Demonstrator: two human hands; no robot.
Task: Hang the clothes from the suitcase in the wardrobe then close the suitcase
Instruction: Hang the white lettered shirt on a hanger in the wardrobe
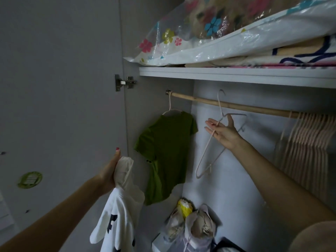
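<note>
My left hand (111,171) grips a bunched white garment with black print (118,215), which hangs down at the lower left in front of the open wardrobe. My right hand (222,130) reaches up under the wooden rod (245,107) with its fingers straight. A pale pink wire hanger (209,151) lies tilted across its palm between thumb and fingers, and the hook is up at the rod. A green T-shirt (167,153) hangs on another hanger at the rod's left end. The suitcase is out of view.
Several empty pale hangers (309,140) crowd the rod's right end. A white shelf (236,74) above carries bedding in clear flowered bags (209,33). Stuffed bags (196,228) sit on the wardrobe floor. The open grey door (63,97) stands at the left.
</note>
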